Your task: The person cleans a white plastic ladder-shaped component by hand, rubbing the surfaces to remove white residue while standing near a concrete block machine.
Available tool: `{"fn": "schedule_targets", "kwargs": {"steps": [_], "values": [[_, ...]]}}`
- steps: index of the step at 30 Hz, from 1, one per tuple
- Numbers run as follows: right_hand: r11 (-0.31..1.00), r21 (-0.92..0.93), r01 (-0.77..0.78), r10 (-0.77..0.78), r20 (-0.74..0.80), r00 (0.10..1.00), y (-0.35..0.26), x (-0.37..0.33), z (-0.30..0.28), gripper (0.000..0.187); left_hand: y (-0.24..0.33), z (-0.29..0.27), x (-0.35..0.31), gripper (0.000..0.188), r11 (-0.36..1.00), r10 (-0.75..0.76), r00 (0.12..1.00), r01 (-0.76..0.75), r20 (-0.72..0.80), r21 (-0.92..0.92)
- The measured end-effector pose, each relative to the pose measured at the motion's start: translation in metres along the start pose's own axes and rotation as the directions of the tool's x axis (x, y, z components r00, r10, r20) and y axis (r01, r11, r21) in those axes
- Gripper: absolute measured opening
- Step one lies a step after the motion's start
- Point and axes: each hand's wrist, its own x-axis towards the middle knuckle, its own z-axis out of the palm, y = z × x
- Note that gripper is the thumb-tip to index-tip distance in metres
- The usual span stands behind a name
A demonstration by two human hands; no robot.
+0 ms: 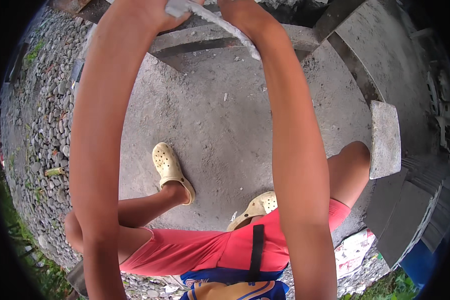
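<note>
At the top edge, my left hand (pixel 171 19) is partly cut off by the frame. A grey, cement-caked curved strip (pixel 222 25) lies against that hand and runs down to the right, its far end touching or passing close to my right forearm. What kind of thing the strip is, I cannot make out. My right hand (pixel 233 9) is also mostly beyond the top edge, right of the left one. The fingers of both hands are hidden, so any grip is not visible. Both arms stretch forward over a cement-dusted wooden crossbar (pixel 225 37).
Grey concrete floor (pixel 220 110) lies between my feet, which wear cream clogs (pixel 166 162). Loose pebbles (pixel 50 115) cover the left side. Wooden beams (pixel 355 65) frame the far right. A grey slab (pixel 385 140) stands by my right knee, with grey boards (pixel 402 210) below.
</note>
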Motion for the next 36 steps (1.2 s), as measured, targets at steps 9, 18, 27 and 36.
{"fn": "schedule_targets", "kwargs": {"steps": [9,18,27,36], "values": [[0.386,0.422,-0.820,0.595,0.565,0.571,-0.061,-0.042,-0.075,0.049,-0.143,0.042,0.004,0.010,0.546,0.730,0.557,-0.126,-0.397,0.828],[0.524,0.445,-0.726,0.544,0.481,0.687,-0.013,-0.017,-0.015,0.058,-0.062,0.021,0.024,0.016,0.556,0.604,0.683,0.007,-0.410,0.831],[0.554,0.396,-0.733,0.601,0.419,0.681,-0.052,0.013,-0.027,0.056,-0.088,0.051,0.011,0.019,0.196,0.773,0.607,0.052,-0.187,0.979],[0.658,0.233,-0.717,0.610,0.393,0.688,-0.046,-0.053,-0.012,0.059,-0.112,-0.018,-0.025,0.021,0.314,0.866,0.348,0.180,-0.359,0.932]]}}
